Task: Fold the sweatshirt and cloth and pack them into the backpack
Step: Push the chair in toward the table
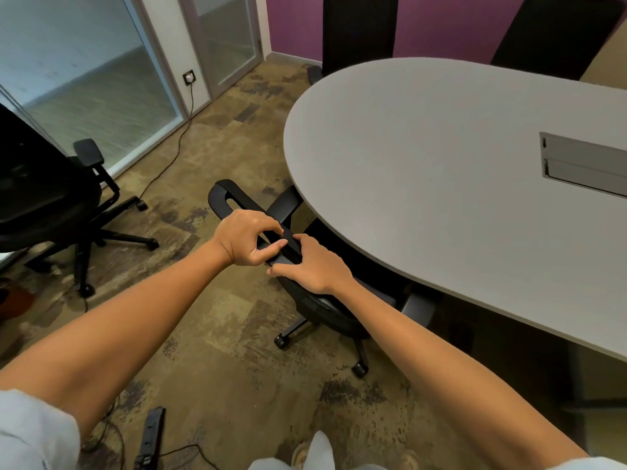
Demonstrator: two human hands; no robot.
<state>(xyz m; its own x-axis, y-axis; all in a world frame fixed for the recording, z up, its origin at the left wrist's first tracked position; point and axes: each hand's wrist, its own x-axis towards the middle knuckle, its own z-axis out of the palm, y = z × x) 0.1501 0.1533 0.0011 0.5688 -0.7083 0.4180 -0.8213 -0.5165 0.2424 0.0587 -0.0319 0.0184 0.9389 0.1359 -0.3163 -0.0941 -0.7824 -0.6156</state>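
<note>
No sweatshirt, cloth or backpack shows in the head view. Both my hands are on the top of a black office chair [230, 198] that is pushed under the end of the grey oval table [424, 157]. My left hand [246, 239] grips the chair's top bar, fingers curled over it and thumb underneath. My right hand [314, 266] lies beside it on the same bar, fingers curled round its edge. The chair's seat and wheeled base sit below my right forearm.
A second black office chair [51, 198] stands at the left by the glass partition. Two more chair backs [359, 28] rise behind the table. A cable runs across the carpet, and a power strip [151, 435] lies near my feet. A metal cable hatch [583, 164] is set in the tabletop.
</note>
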